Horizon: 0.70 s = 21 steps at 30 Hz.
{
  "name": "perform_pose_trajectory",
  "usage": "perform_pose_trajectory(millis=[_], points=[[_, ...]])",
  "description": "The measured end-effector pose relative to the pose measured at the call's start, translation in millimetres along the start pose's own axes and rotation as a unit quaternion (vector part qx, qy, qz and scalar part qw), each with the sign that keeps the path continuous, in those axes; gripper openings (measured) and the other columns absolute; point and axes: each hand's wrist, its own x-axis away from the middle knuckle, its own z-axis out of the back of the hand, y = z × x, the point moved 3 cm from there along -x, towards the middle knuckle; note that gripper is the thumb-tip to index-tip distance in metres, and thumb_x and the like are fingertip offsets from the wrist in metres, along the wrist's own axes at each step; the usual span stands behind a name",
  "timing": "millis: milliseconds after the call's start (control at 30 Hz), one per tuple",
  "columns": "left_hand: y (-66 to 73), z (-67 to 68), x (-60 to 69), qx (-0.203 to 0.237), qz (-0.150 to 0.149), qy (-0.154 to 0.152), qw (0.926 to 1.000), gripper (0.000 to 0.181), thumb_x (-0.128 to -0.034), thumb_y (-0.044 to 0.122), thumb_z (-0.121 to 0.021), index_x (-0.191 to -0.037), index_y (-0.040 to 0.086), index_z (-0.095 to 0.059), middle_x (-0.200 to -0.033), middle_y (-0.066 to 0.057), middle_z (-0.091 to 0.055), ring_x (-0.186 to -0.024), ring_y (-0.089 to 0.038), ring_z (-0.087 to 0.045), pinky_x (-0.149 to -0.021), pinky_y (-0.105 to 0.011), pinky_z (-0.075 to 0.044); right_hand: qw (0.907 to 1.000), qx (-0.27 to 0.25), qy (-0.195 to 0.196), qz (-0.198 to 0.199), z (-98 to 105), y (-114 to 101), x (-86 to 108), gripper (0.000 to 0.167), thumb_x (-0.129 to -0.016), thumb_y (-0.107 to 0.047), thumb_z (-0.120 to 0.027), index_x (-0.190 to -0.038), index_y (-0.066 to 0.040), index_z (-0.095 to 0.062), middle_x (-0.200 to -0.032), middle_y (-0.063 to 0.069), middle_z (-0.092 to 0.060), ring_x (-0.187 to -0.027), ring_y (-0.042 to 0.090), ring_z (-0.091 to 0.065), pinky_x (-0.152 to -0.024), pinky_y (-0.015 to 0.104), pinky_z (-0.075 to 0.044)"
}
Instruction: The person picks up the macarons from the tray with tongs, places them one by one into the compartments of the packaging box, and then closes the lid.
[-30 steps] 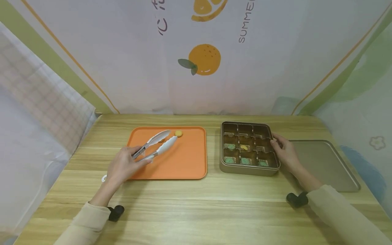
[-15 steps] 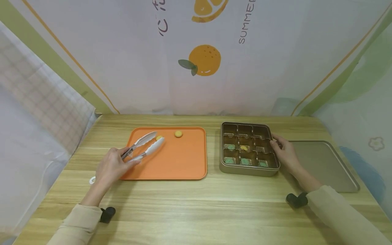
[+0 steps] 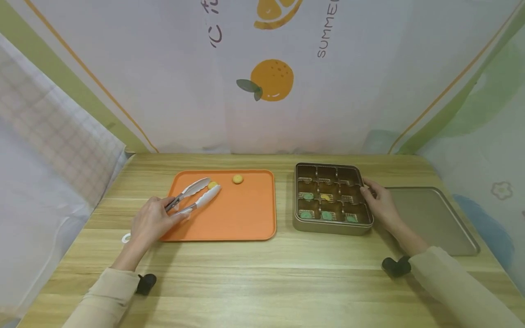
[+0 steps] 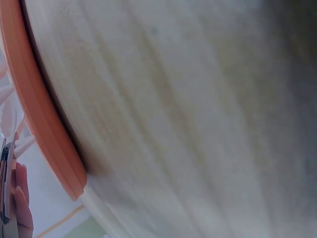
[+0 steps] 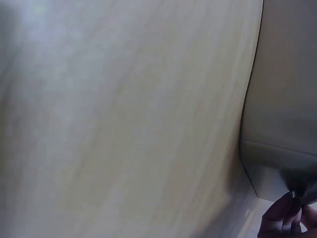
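Observation:
My left hand (image 3: pixel 151 222) holds a pair of tongs (image 3: pixel 180 200) with white scalloped tips over the orange tray (image 3: pixel 246 218). The tong arms are spread, and a round yellow cookie (image 3: pixel 212 185) lies between their tips; whether they touch it I cannot tell. Another yellow cookie (image 3: pixel 237 179) rests near the tray's back edge. At the right, my right hand (image 3: pixel 382 205) grips the right side of a bronze-coloured tin (image 3: pixel 332 226), thumb at its rim. Its divided insert has green pieces in the front row and middle-left compartment, and a yellow one in the centre.
A flat metal lid (image 3: pixel 430 218) lies on the wooden table (image 3: pixel 262 282) right of the tin, partly behind my right arm. A printed cloth (image 3: pixel 184 91) hangs along the table's back edge.
My left hand has drawn the tongs left and slightly down, from near the back cookie to around the left one. My right hand stays on the tin.

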Motion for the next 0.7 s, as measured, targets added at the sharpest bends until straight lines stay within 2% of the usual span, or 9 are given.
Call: perform_pose_trajectory(millis=[267,700], points=[[1.5,1.3,-1.9,0.002,0.002,-0.002,1.0,0.061,-0.0744,0.039,-0.076,-0.118,-0.001,-0.061,-0.085,-0.014,-0.052,-0.066,-0.023,-0.045,-0.052,-0.03,-0.033,1.0,0.004,0.005,-0.003,-0.4,0.9,-0.8,0.05,-0.101,-0.022,-0.041,-0.139,0.01,-0.036,-0.101,0.026,-0.054,-0.075,-0.005,-0.049,-0.064,0.014,-0.047],[4.3,6.3,-4.3,-0.016,0.002,-0.009,0.9998,0.062,-0.0759,0.039,-0.075,-0.122,0.001,-0.061,-0.094,-0.02,-0.054,-0.062,-0.023,-0.045,-0.049,-0.031,-0.033,1.0,0.003,-0.004,-0.003,0.4,1.1,0.4,0.051,-0.101,-0.022,-0.041,-0.14,0.01,-0.034,-0.1,0.025,-0.054,-0.074,0.0,-0.052,-0.063,0.017,-0.048]])
